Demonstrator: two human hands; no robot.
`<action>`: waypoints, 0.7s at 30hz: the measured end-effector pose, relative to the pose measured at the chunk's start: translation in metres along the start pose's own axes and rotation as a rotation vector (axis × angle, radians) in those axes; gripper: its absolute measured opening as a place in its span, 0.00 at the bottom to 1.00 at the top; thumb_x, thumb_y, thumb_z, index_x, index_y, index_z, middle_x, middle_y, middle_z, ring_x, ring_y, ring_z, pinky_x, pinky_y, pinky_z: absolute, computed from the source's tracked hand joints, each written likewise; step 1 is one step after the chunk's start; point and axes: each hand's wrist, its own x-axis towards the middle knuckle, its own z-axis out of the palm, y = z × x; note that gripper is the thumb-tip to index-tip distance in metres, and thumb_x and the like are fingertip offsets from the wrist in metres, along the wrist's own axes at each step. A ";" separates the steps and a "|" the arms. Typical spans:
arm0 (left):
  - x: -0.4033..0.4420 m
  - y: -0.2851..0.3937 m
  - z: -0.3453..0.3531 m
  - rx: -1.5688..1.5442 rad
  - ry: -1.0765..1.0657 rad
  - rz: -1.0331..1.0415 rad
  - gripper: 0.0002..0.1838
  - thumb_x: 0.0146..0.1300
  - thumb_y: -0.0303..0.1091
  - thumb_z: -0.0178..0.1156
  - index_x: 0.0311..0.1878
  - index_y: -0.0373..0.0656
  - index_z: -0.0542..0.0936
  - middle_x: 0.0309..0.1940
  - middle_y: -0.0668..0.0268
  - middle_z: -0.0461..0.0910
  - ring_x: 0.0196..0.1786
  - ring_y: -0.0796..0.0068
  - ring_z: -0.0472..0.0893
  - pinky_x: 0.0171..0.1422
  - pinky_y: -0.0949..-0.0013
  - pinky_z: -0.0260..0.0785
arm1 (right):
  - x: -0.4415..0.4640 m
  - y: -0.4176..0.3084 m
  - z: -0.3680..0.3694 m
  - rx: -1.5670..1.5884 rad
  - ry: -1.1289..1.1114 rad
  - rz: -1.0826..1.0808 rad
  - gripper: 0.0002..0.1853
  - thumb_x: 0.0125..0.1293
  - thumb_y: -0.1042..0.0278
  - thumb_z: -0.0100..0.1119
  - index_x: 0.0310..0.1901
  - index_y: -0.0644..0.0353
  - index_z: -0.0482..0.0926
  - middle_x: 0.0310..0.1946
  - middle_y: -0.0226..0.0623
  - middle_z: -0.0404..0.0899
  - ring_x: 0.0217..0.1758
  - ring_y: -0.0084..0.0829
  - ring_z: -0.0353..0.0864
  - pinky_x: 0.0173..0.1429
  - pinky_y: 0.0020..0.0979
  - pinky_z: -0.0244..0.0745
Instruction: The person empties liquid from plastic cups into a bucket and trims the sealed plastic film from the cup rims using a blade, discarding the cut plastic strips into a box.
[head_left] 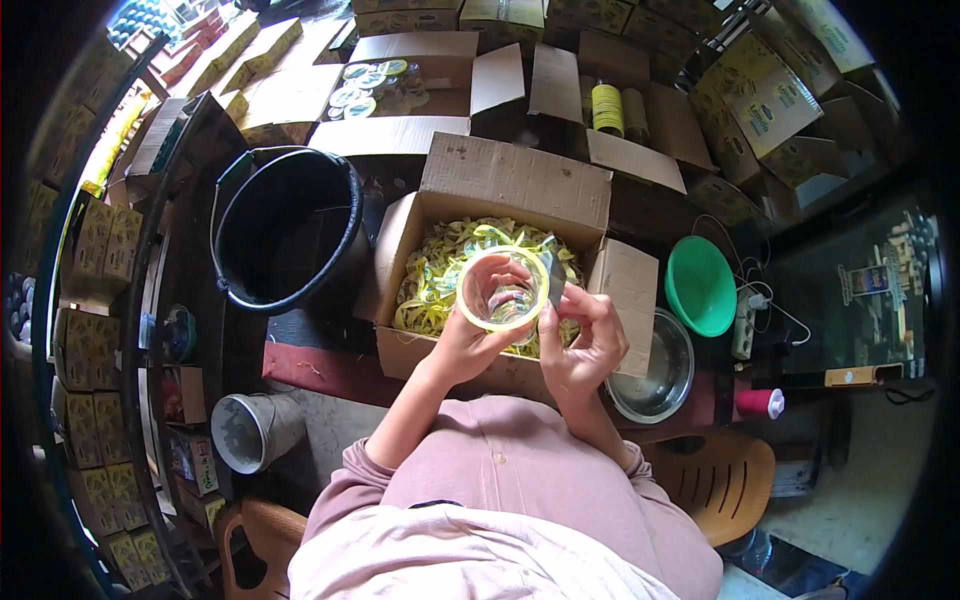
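Note:
A clear plastic cup with a yellow rim (503, 290) is held in my left hand (470, 340), its open mouth tilted up toward me. My left fingers wrap around its wall and show through the clear plastic. Close against the right side of the rim, my right hand (585, 350) has thumb and fingers pinched together. A small dark flat piece (556, 278) shows by those fingertips; what it is I cannot make out. Below both hands stands an open cardboard box (515, 180), filled with yellow printed strips (435, 270).
A large black bucket (290, 290) stands left of the box. To the right are a green bowl (702, 285), a metal bowl (660, 375) and a pink thread spool (760, 403). Behind, open cartons hold cups with lids (365, 85) and a yellow stack (606, 108). A grey bucket (250, 432) sits lower left.

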 end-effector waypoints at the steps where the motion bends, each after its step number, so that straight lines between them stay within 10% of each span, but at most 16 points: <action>1: 0.000 -0.001 0.000 0.013 -0.009 0.001 0.36 0.48 0.23 0.64 0.59 0.40 0.56 0.49 0.61 0.66 0.53 0.71 0.68 0.57 0.68 0.63 | 0.000 0.000 0.000 -0.012 0.007 -0.005 0.16 0.46 0.85 0.60 0.40 0.66 0.75 0.28 0.35 0.73 0.29 0.22 0.75 0.35 0.21 0.72; 21: -0.004 0.005 -0.010 0.172 -0.195 0.020 0.35 0.46 0.26 0.65 0.58 0.38 0.59 0.47 0.62 0.68 0.50 0.73 0.70 0.56 0.70 0.63 | 0.006 0.008 -0.004 -0.031 -0.025 -0.069 0.15 0.46 0.86 0.59 0.39 0.66 0.76 0.27 0.34 0.74 0.28 0.22 0.75 0.34 0.20 0.73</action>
